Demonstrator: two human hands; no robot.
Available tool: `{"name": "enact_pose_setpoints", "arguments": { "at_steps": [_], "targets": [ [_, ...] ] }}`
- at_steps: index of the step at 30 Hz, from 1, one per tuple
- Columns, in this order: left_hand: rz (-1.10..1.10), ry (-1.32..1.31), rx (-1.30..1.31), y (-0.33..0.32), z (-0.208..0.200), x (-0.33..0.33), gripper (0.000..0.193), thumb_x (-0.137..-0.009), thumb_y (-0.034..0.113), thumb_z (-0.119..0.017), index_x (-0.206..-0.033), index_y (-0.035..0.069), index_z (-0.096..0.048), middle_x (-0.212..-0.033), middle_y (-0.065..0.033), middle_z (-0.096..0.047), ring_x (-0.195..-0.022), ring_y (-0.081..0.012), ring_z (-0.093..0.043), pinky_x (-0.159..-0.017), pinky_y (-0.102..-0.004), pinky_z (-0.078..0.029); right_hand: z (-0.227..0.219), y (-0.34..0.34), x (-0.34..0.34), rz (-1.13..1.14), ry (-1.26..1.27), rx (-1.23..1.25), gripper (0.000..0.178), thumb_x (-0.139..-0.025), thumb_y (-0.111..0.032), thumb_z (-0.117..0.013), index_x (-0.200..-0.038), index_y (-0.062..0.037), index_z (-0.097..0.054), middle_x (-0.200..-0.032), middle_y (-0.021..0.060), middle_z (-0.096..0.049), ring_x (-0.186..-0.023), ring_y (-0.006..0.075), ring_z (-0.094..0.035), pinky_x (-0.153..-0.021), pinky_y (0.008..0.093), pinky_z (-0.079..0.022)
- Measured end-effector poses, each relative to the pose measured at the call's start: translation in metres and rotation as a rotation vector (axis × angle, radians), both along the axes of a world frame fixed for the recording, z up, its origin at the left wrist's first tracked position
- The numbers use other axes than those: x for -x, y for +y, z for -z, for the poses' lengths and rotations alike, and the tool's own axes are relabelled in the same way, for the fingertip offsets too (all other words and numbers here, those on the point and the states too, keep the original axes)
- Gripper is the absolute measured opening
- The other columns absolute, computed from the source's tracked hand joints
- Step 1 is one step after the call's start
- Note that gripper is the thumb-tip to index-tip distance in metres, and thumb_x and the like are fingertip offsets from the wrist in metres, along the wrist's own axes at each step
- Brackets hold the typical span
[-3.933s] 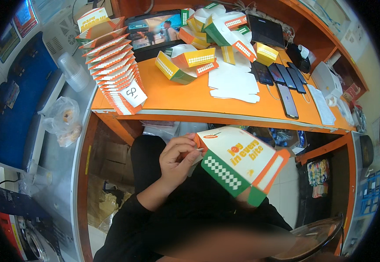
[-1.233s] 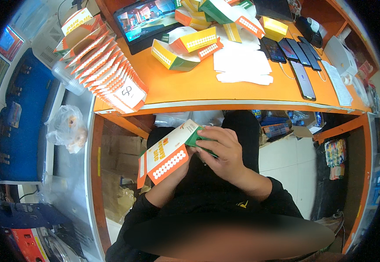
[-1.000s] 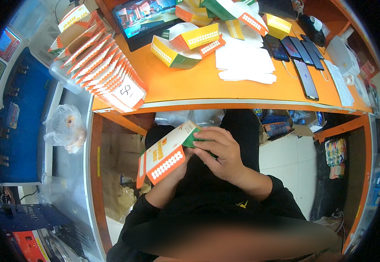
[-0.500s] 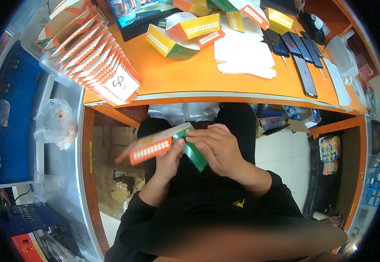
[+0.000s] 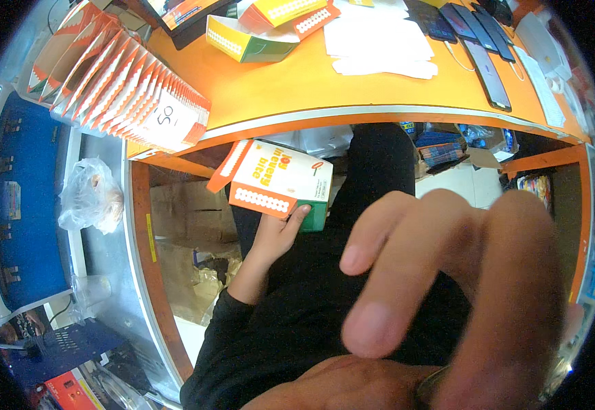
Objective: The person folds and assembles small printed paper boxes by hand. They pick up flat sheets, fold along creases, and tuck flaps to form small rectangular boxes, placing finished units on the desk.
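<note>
A folded paper food carton, white on its broad face with orange and green sides, is tilted over my lap below the desk edge. My left hand grips it by its lower green corner, thumb on the side and the other fingers hidden beneath. An orange flap sticks out at its left end. Raised very close to the camera, my right hand fills the lower right with its fingers bent and spread apart. Nothing shows in it, and it is well away from the carton.
A long row of nested orange-and-white cartons leans at the desk's left. Loose yellow-and-green cartons, white sheets and several phones lie on the orange desk. A plastic bag sits on the left ledge.
My right hand has let go of the carton and risen toward the camera. The carton, still in my left hand, has turned its white face up. The view has shifted.
</note>
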State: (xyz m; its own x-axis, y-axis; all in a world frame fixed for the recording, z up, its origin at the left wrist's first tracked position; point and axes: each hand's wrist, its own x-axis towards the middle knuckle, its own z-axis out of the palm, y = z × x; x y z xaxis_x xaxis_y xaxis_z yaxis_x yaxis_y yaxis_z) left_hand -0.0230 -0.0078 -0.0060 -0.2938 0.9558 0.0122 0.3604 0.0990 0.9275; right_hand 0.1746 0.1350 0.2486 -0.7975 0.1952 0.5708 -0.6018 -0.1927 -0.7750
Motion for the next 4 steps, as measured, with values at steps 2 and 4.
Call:
{"name": "enact_pose_setpoints", "arguments": {
  "at_steps": [2,4],
  "targets": [
    [0.016,-0.014,0.1,-0.003,0.012,0.004,0.031,-0.096,0.02,-0.061,-0.116,-0.003,-0.062,-0.113,-0.02,-0.066,-0.105,-0.0315,-0.064,-0.091,-0.0382,-0.047,-0.007,0.005,-0.005,-0.049,-0.084,0.019,0.016,-0.095,-0.028,-0.062,-0.087,-0.0173,-0.069,-0.117,0.0103,-0.054,-0.117,0.0304,-0.053,-0.102,0.0509,-0.036],
    [0.019,-0.068,0.178,-0.005,0.027,0.009,0.032,-0.096,0.021,-0.062,-0.117,-0.003,-0.062,-0.114,-0.0217,-0.065,-0.107,-0.0327,-0.063,-0.092,-0.0384,-0.047,-0.007,0.011,-0.006,-0.084,-0.122,0.032,0.017,-0.095,-0.029,-0.062,-0.085,-0.017,-0.069,-0.116,0.0098,-0.054,-0.117,0.03,-0.053,-0.102,0.0512,-0.036]
  ]
}}
